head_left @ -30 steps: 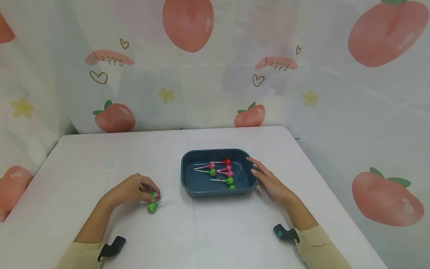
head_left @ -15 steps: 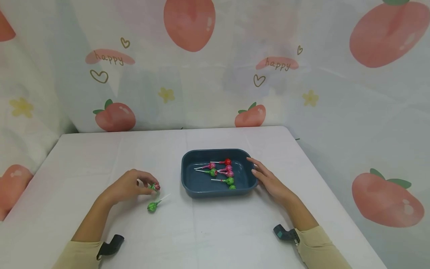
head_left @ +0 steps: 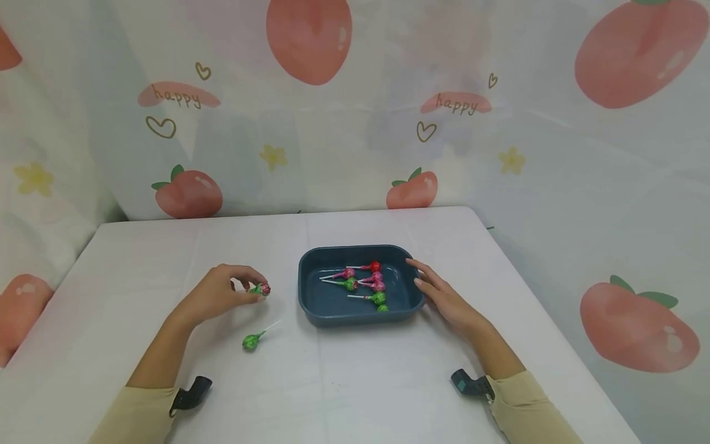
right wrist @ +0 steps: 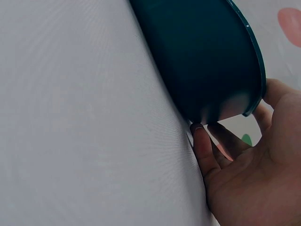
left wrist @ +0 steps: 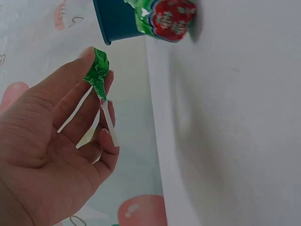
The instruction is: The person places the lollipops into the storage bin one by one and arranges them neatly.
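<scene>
My left hand (head_left: 219, 293) pinches a lollipop in green wrapping with a red-and-white top (head_left: 261, 288) between thumb and fingertips, above the table. In the left wrist view, the lollipop's green wrapper (left wrist: 98, 70) sits at the fingertips and its white stick (left wrist: 109, 125) points down past the curled fingers. Another green lollipop (head_left: 251, 341) lies on the table nearer me, and shows large at the top of the left wrist view. My right hand (head_left: 450, 303) rests its extended fingers against the right end of a dark blue tray (head_left: 327, 317); in the right wrist view the fingertips touch its outer wall (right wrist: 202, 61).
Several lollipops lie in the tray: a red one (head_left: 375, 266), pink ones (head_left: 378, 286) and green ones (head_left: 379, 298), sticks mostly pointing left. A white cloth covers the table (head_left: 355, 382). A fruit-printed curtain (head_left: 344, 135) hangs behind and beside it.
My left hand has lifted the red-and-green lollipop off the table, away from the other green one, and moved it farther from me. My right hand stays at the tray.
</scene>
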Tool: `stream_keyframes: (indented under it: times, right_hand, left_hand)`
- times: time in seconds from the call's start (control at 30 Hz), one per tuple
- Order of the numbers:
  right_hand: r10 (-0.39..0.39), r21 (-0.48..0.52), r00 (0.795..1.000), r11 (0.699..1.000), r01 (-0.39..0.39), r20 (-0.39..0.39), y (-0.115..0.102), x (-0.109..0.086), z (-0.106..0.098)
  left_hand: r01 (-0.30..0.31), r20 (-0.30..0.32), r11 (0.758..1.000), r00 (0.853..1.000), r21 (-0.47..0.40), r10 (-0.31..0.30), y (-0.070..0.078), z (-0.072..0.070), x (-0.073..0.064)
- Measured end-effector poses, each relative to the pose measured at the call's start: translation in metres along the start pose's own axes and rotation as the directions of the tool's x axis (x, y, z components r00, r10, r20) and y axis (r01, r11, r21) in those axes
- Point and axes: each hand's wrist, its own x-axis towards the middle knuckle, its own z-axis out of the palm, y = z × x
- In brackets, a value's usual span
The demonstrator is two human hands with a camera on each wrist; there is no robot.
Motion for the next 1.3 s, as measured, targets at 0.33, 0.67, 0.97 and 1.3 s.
stream_keyframes:
  times: [0.33,0.67,0.97,1.3]
  right_hand:
    - [0.005,-0.014,1.000,1.000,-0.005,0.003,0.000,-0.001,-0.001]
    - [0.012,-0.026,1.000,1.000,-0.012,0.001,0.001,0.000,-0.002]
    - [0.006,-0.029,1.000,1.000,-0.006,0.002,0.001,0.000,-0.001]
    - [0.015,-0.030,1.000,0.999,-0.015,0.000,0.001,-0.001,-0.003]
  left_hand:
    - [-0.013,-0.024,1.000,1.000,0.014,0.014,0.014,0.007,0.013]
    - [-0.014,-0.013,1.000,1.000,-0.027,0.014,0.031,0.011,0.023]
    - [-0.042,-0.017,0.997,0.999,-0.059,0.041,0.047,0.021,0.036]
    - [-0.090,-0.006,0.993,0.996,-0.078,0.090,0.062,0.037,0.049]
